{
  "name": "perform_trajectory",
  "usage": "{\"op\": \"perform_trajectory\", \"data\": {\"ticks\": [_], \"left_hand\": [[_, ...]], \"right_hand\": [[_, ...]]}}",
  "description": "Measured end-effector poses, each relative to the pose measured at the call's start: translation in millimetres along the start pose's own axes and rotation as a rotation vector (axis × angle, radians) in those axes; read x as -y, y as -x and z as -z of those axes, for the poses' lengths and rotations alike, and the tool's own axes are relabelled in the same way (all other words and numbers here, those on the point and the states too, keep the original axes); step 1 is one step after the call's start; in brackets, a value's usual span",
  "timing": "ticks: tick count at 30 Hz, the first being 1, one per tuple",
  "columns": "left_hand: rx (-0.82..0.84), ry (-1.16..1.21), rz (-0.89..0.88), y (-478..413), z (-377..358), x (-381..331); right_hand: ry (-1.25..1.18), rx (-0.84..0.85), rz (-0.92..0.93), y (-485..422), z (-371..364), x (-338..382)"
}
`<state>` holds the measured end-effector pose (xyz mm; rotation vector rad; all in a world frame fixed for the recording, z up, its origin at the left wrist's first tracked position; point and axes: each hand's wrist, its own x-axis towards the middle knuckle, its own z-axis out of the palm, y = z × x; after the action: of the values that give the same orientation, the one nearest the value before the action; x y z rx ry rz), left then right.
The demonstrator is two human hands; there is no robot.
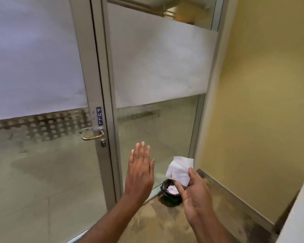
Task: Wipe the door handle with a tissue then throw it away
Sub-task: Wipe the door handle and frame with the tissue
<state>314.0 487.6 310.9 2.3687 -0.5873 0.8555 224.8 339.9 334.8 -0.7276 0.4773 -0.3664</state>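
Observation:
A brass lever door handle (91, 135) sits on the grey metal frame of a glass door, under a blue PULL sticker (99, 116). My right hand (198, 195) pinches a white tissue (180, 171) between thumb and fingers, right of the door and well below the handle. Directly under the tissue stands a small black bin (169, 193) on the floor, with pale paper inside. My left hand (140, 172) is raised flat with fingers spread and holds nothing. It hovers below and right of the handle, apart from it.
Frosted film covers the upper glass of the door (33, 58) and of the fixed side panel (158, 67). A yellow wall (263, 102) with a dark skirting closes the right side. A white ledge corner (300, 216) juts in at the lower right.

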Motion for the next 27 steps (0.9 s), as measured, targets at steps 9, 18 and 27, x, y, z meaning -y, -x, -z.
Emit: {"op": "perform_trajectory", "data": {"ticks": [9, 18, 27], "left_hand": [[-0.108, -0.19, 0.11, -47.5, 27.0, 105.6], [-0.191, -0.334, 0.243, -111.7, 27.9, 174.7], [-0.242, -0.396, 0.282, -164.9, 29.6, 257.2]], "right_hand": [[-0.012, 0.26, -0.171, -60.5, -107.9, -58.1], [0.032, 0.387, -0.293, -143.9, -190.2, -95.2], [0.063, 0.417, -0.329, -189.0, -261.0, -134.6]]}}
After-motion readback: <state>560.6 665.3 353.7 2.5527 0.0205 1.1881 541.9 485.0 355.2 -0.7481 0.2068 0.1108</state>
